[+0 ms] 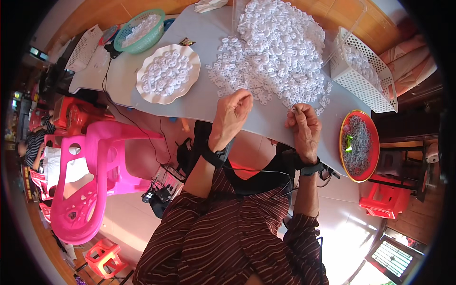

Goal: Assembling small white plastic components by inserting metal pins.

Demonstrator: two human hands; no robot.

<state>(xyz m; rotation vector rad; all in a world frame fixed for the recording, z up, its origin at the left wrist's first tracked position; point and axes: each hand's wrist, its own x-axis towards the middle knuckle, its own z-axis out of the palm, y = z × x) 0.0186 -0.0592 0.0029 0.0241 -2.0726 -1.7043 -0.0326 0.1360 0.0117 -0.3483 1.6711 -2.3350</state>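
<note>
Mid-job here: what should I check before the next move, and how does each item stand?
1. Left hand contents: cannot tell; it is curled, hiding its palm.
2. Right hand contents: cannot tell; anything at its fingertips is too small to make out.
3. White pieces contained: not ok; loose ones lie scattered along the heap's near edge.
4. Scalloped plate upright, holding white pieces: ok.
5. Red basin holding small grey pieces: ok.

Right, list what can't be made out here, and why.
All in the head view:
Left hand: curled fingers hide whether it holds anything.
Right hand: anything at its fingertips is too small to identify.
White perforated basket, right: its wall hides the white pieces' depth.
Person in stripes, far left: activity too small to tell.
</note>
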